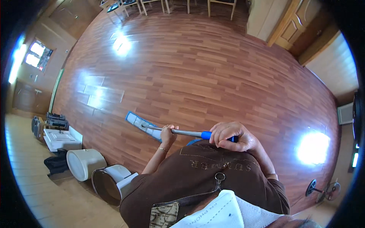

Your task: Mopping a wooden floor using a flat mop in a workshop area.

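Observation:
A flat mop [186,132] with a silver pole and a blue grip slants across in front of my body. My right hand [232,136] wraps round the blue grip near the pole's upper end. Further down, my left hand [168,135] is closed round the silver pole and wears a bracelet at the wrist. The mop head [139,122], grey-white with a blue fringe, lies on the wood-patterned floor [190,79] just beyond my left hand. Part of its near end is hidden behind that hand.
Along the left wall stand a white round bin [84,163], a brown-rimmed round container [108,186] and a white box-like item [62,137]. Chairs [154,4] line the far edge. A wooden door [294,26] is at far right, and a standing fan [330,191] at near right.

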